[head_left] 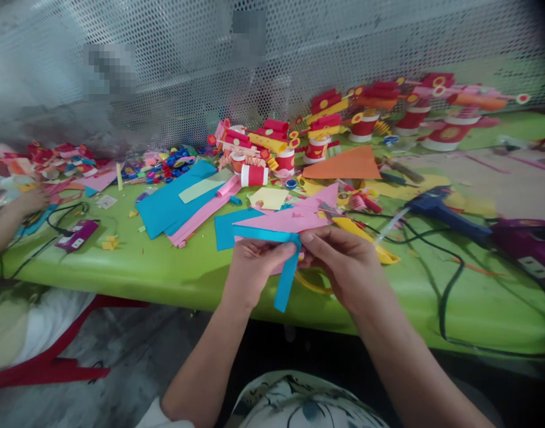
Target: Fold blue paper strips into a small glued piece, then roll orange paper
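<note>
A blue paper strip [287, 284] is pinched between both hands above the front of the table. One length of it runs sideways, and another hangs down from where the fingers meet. My left hand [250, 267] grips it from the left, with its thumb on top. On the other side, my right hand [348, 258] is closed on it, thumb and fingertips touching close to the left thumb. Just behind the strip lies a pink paper sheet [294, 217] with cut edges. A yellow curved piece [312, 285] is partly hidden beneath my hands.
A blue glue gun [451, 214] with black cables lies right, by a purple power strip [526, 246]. Behind are blue sheets [165, 211], an orange sheet [344, 163] and several decorated paper cups [317, 148]. At left, another person's hand [31, 199] is near a second purple power strip [77, 236].
</note>
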`<state>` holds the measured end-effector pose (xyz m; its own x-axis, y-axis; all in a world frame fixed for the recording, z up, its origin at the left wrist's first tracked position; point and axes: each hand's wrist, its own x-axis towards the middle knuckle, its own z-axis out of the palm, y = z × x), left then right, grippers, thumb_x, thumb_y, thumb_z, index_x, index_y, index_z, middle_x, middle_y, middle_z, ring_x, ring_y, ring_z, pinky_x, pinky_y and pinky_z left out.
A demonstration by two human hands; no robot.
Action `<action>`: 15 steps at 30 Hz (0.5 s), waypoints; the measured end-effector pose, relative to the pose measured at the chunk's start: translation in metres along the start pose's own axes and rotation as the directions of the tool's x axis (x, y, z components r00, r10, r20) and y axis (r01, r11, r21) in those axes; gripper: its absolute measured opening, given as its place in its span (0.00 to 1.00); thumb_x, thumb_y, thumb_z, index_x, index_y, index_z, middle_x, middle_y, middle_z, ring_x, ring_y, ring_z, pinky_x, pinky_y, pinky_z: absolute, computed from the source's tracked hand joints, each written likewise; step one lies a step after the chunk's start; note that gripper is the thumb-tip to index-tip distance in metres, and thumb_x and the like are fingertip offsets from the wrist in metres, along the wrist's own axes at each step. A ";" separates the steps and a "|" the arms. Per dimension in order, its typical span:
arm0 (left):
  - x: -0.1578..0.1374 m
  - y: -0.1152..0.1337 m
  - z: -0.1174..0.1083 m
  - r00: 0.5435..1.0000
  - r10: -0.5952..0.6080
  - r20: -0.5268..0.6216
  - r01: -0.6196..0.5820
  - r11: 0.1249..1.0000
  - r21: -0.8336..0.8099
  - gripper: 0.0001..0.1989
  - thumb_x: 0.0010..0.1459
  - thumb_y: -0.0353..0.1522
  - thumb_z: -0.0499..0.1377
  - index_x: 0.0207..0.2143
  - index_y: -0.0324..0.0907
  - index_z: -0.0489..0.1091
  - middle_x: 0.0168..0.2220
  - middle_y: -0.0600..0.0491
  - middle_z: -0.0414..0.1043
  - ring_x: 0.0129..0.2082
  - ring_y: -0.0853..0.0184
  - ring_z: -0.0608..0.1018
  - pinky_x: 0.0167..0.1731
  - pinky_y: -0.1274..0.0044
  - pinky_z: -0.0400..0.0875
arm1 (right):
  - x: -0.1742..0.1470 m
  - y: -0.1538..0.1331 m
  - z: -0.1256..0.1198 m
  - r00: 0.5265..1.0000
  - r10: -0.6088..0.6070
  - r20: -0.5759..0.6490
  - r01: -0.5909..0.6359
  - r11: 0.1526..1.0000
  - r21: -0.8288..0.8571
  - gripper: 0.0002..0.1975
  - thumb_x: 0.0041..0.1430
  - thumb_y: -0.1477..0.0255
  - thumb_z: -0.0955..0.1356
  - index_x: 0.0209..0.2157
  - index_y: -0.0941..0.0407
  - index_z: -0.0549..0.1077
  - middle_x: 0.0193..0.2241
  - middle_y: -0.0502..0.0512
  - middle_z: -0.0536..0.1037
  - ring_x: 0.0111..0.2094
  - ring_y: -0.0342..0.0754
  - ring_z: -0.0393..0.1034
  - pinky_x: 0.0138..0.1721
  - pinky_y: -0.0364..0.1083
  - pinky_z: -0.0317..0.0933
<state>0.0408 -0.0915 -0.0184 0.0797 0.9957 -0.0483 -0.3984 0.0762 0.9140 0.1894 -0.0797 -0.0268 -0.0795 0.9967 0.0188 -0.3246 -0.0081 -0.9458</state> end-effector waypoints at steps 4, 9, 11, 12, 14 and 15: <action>0.003 0.001 0.001 0.994 -0.094 -0.050 0.087 0.987 -0.132 0.17 0.44 0.33 0.75 0.38 0.40 0.81 0.38 0.47 0.84 0.40 0.53 0.85 0.42 0.63 0.82 | 0.002 -0.002 -0.002 0.997 0.062 0.048 -0.065 0.996 0.065 0.11 0.52 0.61 0.78 0.28 0.55 0.82 0.22 0.49 0.77 0.23 0.39 0.70 0.27 0.38 0.71; 0.003 0.001 0.002 0.992 -0.121 -0.037 0.114 0.982 -0.152 0.17 0.43 0.32 0.75 0.37 0.39 0.81 0.37 0.47 0.84 0.39 0.54 0.85 0.41 0.63 0.83 | 0.001 -0.002 -0.002 0.997 0.064 0.045 -0.066 0.996 0.059 0.12 0.52 0.61 0.78 0.28 0.55 0.82 0.22 0.49 0.77 0.23 0.39 0.71 0.27 0.38 0.70; 0.003 0.001 0.002 0.994 -0.100 -0.048 0.093 0.987 -0.132 0.16 0.43 0.33 0.75 0.37 0.39 0.81 0.37 0.47 0.84 0.39 0.54 0.85 0.41 0.63 0.83 | 0.001 -0.002 -0.002 0.997 0.056 0.043 -0.058 0.997 0.041 0.12 0.50 0.61 0.80 0.28 0.55 0.82 0.22 0.49 0.77 0.23 0.39 0.71 0.27 0.38 0.71; 0.002 0.002 0.002 0.994 -0.087 -0.061 0.080 0.991 -0.109 0.16 0.43 0.34 0.75 0.36 0.39 0.81 0.37 0.47 0.84 0.39 0.54 0.85 0.41 0.63 0.83 | 0.002 -0.002 -0.002 0.998 0.055 0.039 -0.056 0.998 0.028 0.12 0.49 0.61 0.80 0.28 0.55 0.83 0.22 0.49 0.78 0.22 0.40 0.71 0.27 0.39 0.71; 0.001 0.003 0.002 0.995 -0.072 -0.068 0.069 0.997 -0.046 0.17 0.43 0.35 0.75 0.36 0.40 0.81 0.38 0.47 0.84 0.39 0.53 0.85 0.41 0.63 0.83 | 0.003 -0.001 -0.002 0.998 0.051 0.025 -0.051 0.999 0.006 0.13 0.47 0.61 0.81 0.29 0.55 0.83 0.22 0.49 0.78 0.22 0.40 0.71 0.27 0.39 0.71; 0.001 0.004 0.002 0.997 -0.063 -0.053 0.062 0.998 -0.013 0.17 0.44 0.36 0.75 0.37 0.40 0.82 0.38 0.47 0.84 0.40 0.53 0.85 0.41 0.63 0.83 | 0.004 -0.001 -0.002 0.999 0.051 0.018 -0.051 0.999 -0.005 0.13 0.47 0.62 0.81 0.29 0.55 0.83 0.22 0.49 0.78 0.22 0.40 0.72 0.27 0.40 0.72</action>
<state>0.0413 -0.0908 -0.0137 0.0557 0.9903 -0.1270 -0.4041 0.1387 0.9042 0.1917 -0.0757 -0.0268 -0.1126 0.9933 -0.0240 -0.3152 -0.0586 -0.9472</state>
